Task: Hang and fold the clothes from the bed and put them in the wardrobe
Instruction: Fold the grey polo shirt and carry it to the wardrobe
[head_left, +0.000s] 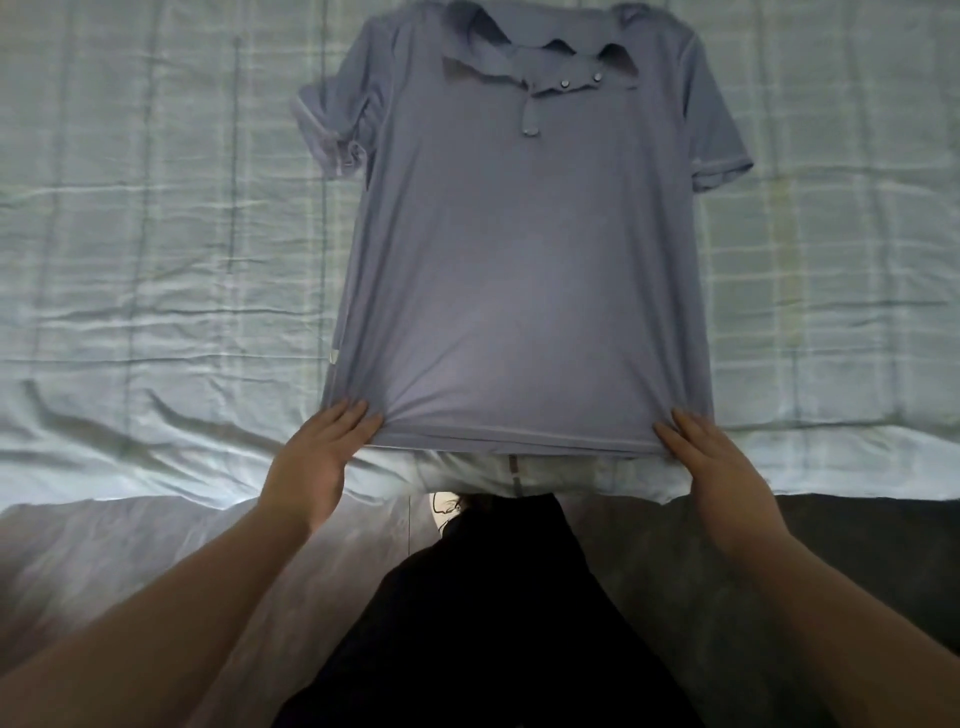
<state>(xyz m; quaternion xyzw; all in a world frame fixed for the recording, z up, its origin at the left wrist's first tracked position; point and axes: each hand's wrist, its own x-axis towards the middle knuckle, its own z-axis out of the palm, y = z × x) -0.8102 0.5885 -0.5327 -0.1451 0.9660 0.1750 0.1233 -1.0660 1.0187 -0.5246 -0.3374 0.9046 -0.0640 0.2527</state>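
Pale blue-green checked bedsheet (156, 260) fills the upper two thirds of the frame, creased, and most rumpled toward the left edge.

Blue-grey polo shirt (519, 270) lies on the sheet at centre frame, front side up. Its collar is at the top edge of the frame and its hem is toward the lower middle, close to the near edge of the bed. The body is spread mostly flat. The sleeve at frame left is bunched and partly turned over; the sleeve at frame right lies flatter.

Dark trousers (493, 623) occupy lower centre, over a grey floor (130, 561).

Left hand (324, 452) is at the hem corner on the frame's left, with its fingers lying over the cloth and its thumb out of sight. Creases in the fabric pull toward it, so it grips the corner. Right hand (711, 457) does the same at the opposite hem corner. The hem between them is drawn taut.

White shoe (444, 512) shows just below the bed edge, between the forearms.

Three buttons (530, 131) sit on the open placket below the collar.
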